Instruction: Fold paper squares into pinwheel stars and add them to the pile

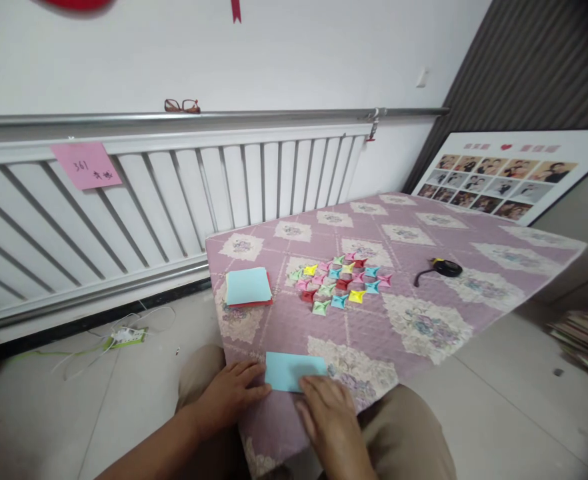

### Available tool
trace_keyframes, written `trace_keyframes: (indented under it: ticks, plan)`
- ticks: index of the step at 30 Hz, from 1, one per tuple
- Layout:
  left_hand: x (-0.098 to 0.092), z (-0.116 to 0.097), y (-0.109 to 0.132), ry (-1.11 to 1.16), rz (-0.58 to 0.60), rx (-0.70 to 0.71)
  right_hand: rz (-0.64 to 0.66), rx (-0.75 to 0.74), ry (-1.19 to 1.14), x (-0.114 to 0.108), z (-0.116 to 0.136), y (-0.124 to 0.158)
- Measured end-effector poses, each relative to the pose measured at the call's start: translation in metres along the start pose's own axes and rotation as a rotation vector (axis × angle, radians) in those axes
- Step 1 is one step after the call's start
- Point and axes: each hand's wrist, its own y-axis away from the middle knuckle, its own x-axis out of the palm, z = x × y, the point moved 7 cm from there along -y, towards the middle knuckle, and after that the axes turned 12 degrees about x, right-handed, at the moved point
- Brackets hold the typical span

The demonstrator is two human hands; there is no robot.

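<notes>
A light blue sheet of paper (290,371), seen as a long rectangle that looks folded over, lies flat on the table near its front edge. My left hand (231,395) rests at the paper's left end with its fingers stretched out, the tips touching or just beside its edge. Across the lower right part of the paper lies my right hand (328,408), fingers extended and covering that corner. Behind the paper to the left is a stack of coloured paper (248,287), blue on top with red showing below. Several small folded paper pieces (341,285) in mixed colours stand grouped farther back.
The table wears a purple flowered cloth (344,333). A black tape measure (447,267) lies to the right. Behind stands a white radiator (254,180), with glasses (182,106) on the pipe above. A photo board (504,173) leans at the far right; a power strip (127,337) is on the floor.
</notes>
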Motion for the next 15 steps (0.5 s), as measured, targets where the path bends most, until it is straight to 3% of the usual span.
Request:
trace_keyframes:
  ticks: [3, 8, 15]
  plan:
    - [0.004, 0.002, 0.006, 0.010, -0.027, -0.035, 0.047, 0.082, -0.128, 0.014, 0.018, -0.015]
    - [0.001, 0.003, 0.014, 0.063, -0.106, -0.132, 0.090, 0.172, -0.182, 0.027, 0.010, -0.020]
    - [-0.010, -0.006, -0.012, 0.098, -0.177, -0.255, 0.057, 0.160, -0.195, 0.024, 0.009, -0.020]
